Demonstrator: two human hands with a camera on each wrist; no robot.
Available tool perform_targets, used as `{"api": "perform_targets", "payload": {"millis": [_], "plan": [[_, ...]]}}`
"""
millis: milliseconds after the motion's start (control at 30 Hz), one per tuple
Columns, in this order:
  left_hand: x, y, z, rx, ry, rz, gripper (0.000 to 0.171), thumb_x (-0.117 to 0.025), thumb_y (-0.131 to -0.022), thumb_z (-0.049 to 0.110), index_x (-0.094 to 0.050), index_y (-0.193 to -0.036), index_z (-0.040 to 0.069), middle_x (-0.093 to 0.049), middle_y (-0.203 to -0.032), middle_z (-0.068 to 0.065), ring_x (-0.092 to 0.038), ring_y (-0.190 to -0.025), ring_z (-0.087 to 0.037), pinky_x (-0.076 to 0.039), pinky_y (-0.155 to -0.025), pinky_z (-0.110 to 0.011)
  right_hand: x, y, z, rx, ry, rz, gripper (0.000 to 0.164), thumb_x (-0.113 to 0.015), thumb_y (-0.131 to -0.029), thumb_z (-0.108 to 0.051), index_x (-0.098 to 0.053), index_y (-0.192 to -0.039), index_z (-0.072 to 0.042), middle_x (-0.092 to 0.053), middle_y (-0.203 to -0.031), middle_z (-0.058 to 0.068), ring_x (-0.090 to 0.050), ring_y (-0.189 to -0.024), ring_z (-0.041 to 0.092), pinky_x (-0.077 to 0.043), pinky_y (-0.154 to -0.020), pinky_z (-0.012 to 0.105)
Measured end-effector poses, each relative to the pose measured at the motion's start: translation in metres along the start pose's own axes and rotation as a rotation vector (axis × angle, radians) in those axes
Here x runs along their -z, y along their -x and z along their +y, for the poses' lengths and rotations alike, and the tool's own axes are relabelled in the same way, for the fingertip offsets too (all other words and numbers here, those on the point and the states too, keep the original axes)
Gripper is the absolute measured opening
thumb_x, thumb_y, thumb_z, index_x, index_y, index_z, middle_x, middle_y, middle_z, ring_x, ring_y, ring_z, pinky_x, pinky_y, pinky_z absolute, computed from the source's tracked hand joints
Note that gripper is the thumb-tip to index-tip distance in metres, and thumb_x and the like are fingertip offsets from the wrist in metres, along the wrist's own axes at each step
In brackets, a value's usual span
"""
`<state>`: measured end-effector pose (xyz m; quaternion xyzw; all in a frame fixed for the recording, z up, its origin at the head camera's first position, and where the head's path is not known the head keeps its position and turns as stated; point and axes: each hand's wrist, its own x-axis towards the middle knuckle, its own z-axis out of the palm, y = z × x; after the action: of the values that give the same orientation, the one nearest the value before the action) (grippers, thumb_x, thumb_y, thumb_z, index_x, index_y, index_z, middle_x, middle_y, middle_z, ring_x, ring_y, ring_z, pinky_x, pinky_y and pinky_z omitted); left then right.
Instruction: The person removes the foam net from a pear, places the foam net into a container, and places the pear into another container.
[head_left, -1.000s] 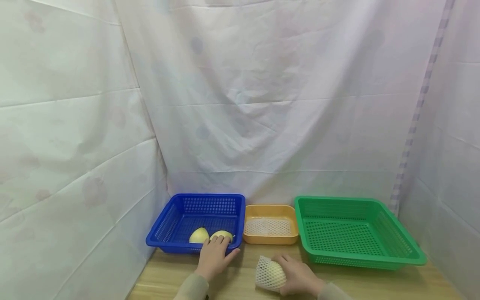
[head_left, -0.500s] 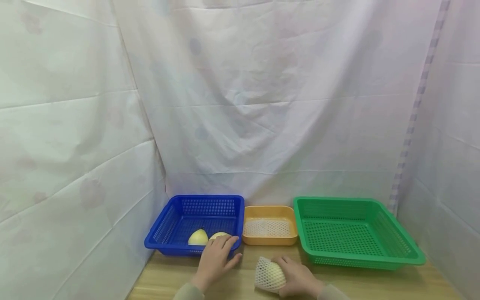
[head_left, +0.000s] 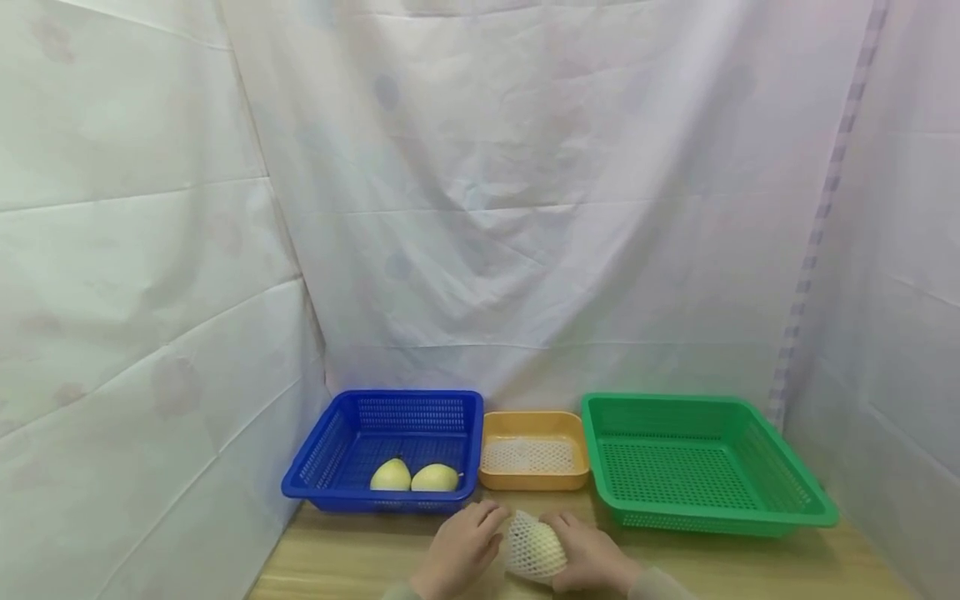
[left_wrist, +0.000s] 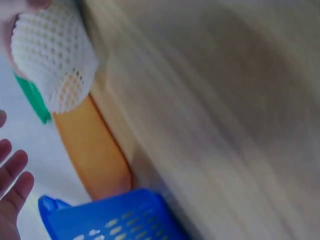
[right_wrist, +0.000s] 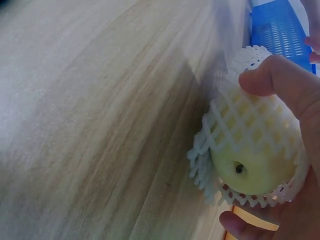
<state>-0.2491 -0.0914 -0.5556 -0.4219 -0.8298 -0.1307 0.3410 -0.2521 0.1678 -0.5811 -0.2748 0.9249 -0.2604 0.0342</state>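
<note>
My right hand [head_left: 592,554] grips a pale yellow-green pear [right_wrist: 252,170] wrapped in a white foam net [head_left: 527,546]. The thumb presses on the net, and the pear's blossom end shows through the net's open end in the right wrist view. In the head view, my left hand [head_left: 462,546] is just left of the net's other end. Its fingers [left_wrist: 15,172] are loosely spread in the left wrist view, with nothing held between them. Two bare pears, one upright [head_left: 391,475] and one on its side [head_left: 435,477], sit in the blue basket [head_left: 382,500].
Behind the hands stands a small orange tray [head_left: 534,482], its bottom covered by a whitish mesh pattern. A large green basket [head_left: 720,515] is at the right. All rest on a wooden table [head_left: 337,550], with white cloth [head_left: 480,250] hanging behind and at both sides.
My left hand has left the pear in the blue basket and moved right and nearer, beside the foam net. The right hand keeps its grip on the wrapped pear.
</note>
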Motion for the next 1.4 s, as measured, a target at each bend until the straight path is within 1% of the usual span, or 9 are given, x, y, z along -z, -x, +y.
{"api": "perform_targets", "payload": {"millis": [167, 367, 500, 667, 867, 1033, 1133, 1233, 1400], "plan": [[-0.009, 0.003, 0.004, 0.071, 0.058, -0.018, 0.041, -0.07, -0.074, 0.007, -0.063, -0.114, 0.014, -0.062, -0.104, 0.005, -0.058, -0.081, -0.008, -0.047, -0.066, -0.018, 0.0, 0.0, -0.001, 0.01, 0.008, 0.011, 0.078, -0.082, -0.057, -0.034, -0.052, -0.127, -0.018, -0.054, -0.113, -0.005, -0.053, -0.087, 0.009, -0.047, -0.067, 0.031], [-0.018, 0.012, 0.003, 0.198, 0.101, -0.117, 0.029, -0.064, -0.076, 0.001, -0.064, -0.103, 0.012, -0.062, -0.1, 0.004, -0.06, -0.086, -0.011, -0.05, -0.067, -0.023, -0.003, 0.003, -0.003, 0.026, 0.03, 0.033, 0.078, -0.081, -0.057, -0.032, -0.051, -0.127, -0.018, -0.053, -0.113, -0.004, -0.053, -0.085, 0.009, -0.046, -0.064, 0.029], [-0.022, 0.014, 0.0, 0.255, 0.124, -0.173, 0.022, -0.066, -0.082, 0.004, -0.066, -0.102, 0.012, -0.061, -0.103, 0.003, -0.061, -0.091, -0.013, -0.052, -0.072, -0.029, -0.004, 0.004, -0.003, 0.01, 0.029, 0.031, 0.079, -0.081, -0.058, -0.033, -0.05, -0.129, -0.018, -0.053, -0.114, -0.004, -0.053, -0.086, 0.009, -0.046, -0.064, 0.029], [-0.023, 0.013, -0.002, 0.31, 0.165, -0.228, 0.023, -0.067, -0.088, 0.013, -0.069, -0.11, 0.013, -0.062, -0.111, 0.001, -0.06, -0.099, -0.015, -0.052, -0.081, -0.034, -0.004, 0.003, -0.002, -0.015, 0.004, 0.002, 0.079, -0.08, -0.058, -0.033, -0.049, -0.13, -0.018, -0.051, -0.113, -0.006, -0.052, -0.086, 0.008, -0.046, -0.065, 0.029], [-0.023, 0.011, -0.002, 0.293, 0.22, -0.276, 0.03, -0.064, -0.092, 0.019, -0.067, -0.122, 0.017, -0.062, -0.117, 0.003, -0.058, -0.103, -0.013, -0.05, -0.085, -0.034, -0.004, 0.002, -0.004, -0.025, 0.003, -0.005, 0.081, -0.08, -0.057, -0.032, -0.049, -0.13, -0.017, -0.052, -0.113, -0.005, -0.052, -0.086, 0.008, -0.046, -0.065, 0.029], [-0.024, 0.012, -0.006, 0.238, 0.199, -0.235, 0.03, -0.069, -0.089, 0.021, -0.067, -0.119, 0.017, -0.062, -0.115, 0.007, -0.059, -0.1, -0.01, -0.05, -0.083, -0.03, -0.004, 0.001, -0.004, -0.024, 0.015, 0.007, 0.082, -0.081, -0.056, -0.033, -0.049, -0.131, -0.017, -0.052, -0.112, -0.005, -0.052, -0.086, 0.009, -0.047, -0.066, 0.03], [-0.028, 0.013, -0.009, 0.237, 0.173, -0.208, 0.033, -0.074, -0.084, 0.021, -0.067, -0.116, 0.016, -0.062, -0.112, 0.007, -0.059, -0.1, -0.011, -0.051, -0.083, -0.031, -0.005, 0.001, -0.004, -0.022, 0.021, 0.02, 0.083, -0.081, -0.055, -0.034, -0.049, -0.13, -0.017, -0.052, -0.11, -0.006, -0.053, -0.086, 0.008, -0.047, -0.067, 0.031], [-0.032, 0.015, -0.009, 0.271, 0.178, -0.203, 0.036, -0.078, -0.079, 0.021, -0.066, -0.113, 0.015, -0.062, -0.11, 0.007, -0.06, -0.1, -0.012, -0.051, -0.083, -0.031, -0.005, 0.001, -0.003, -0.024, 0.023, 0.023, 0.084, -0.082, -0.055, -0.035, -0.05, -0.13, -0.017, -0.053, -0.11, -0.005, -0.053, -0.086, 0.009, -0.048, -0.067, 0.031], [-0.033, 0.013, -0.004, 0.387, 0.258, -0.255, 0.032, -0.078, -0.08, 0.024, -0.064, -0.108, 0.016, -0.062, -0.106, 0.005, -0.059, -0.097, -0.012, -0.051, -0.08, -0.032, -0.006, 0.002, -0.004, -0.034, 0.034, 0.016, 0.085, -0.081, -0.054, -0.034, -0.05, -0.13, -0.016, -0.053, -0.112, -0.004, -0.054, -0.086, 0.01, -0.048, -0.065, 0.031]]}}
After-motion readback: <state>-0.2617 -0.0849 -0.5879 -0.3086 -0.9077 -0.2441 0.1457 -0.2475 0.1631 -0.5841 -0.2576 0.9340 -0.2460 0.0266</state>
